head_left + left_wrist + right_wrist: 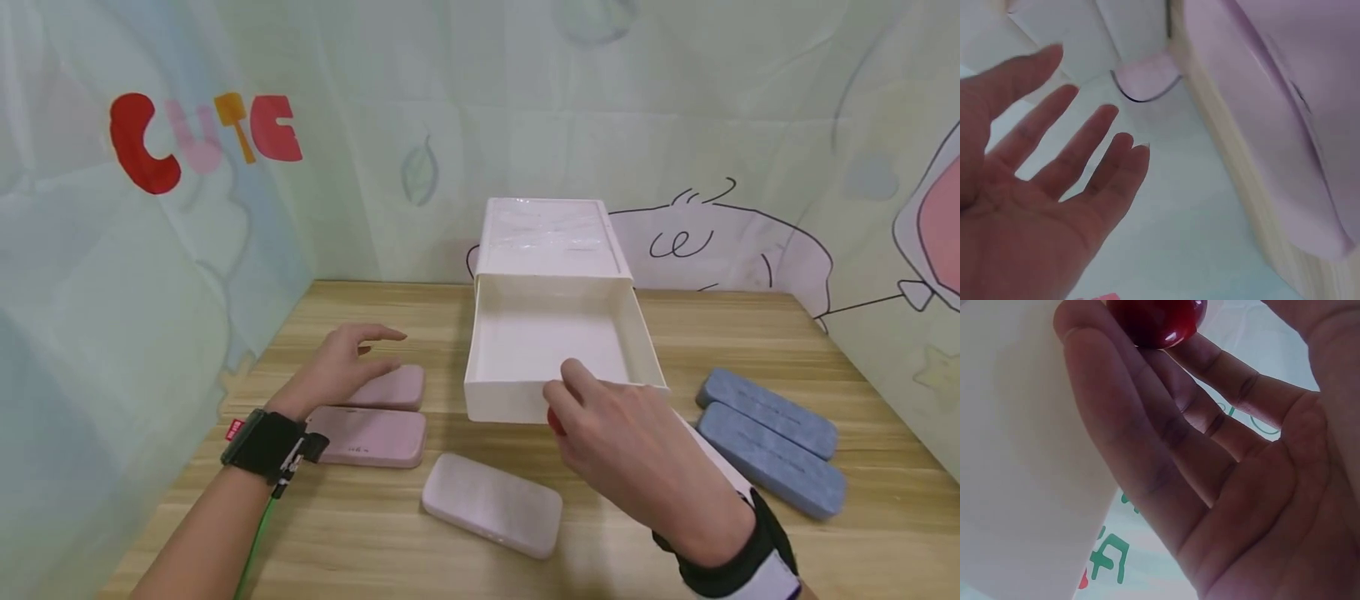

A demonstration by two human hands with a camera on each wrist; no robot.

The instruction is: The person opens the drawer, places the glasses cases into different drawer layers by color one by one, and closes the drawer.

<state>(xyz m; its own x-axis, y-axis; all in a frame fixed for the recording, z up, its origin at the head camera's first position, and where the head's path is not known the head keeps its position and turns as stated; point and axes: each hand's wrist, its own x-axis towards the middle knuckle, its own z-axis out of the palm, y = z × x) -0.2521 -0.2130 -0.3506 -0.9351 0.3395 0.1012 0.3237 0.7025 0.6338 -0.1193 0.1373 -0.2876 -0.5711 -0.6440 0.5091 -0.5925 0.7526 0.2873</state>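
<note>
A white box with a pulled-out drawer (491, 402) stands at the middle of the table. At the drawer's front is a glossy red round knob (1160, 322), and my right hand (626, 442) curls its fingers around it, knuckles by the drawer's top edge. Most of the right thumb is hidden. On the left, my left hand (333, 371) hovers with fingers spread and nothing in them, as the left wrist view (1054, 187) also has it. Below it lie two pink oblong cases, the nearer pink case (371, 437) and the farther pink case (393, 387), partly covered by the hand.
A paler pink case (492, 504) lies nearer me, in front of the drawer. To the right, two blue oblong cases lie side by side, a far blue case (772, 408) and a near blue case (776, 462). Printed cloth (375, 125) hangs behind and beside the table.
</note>
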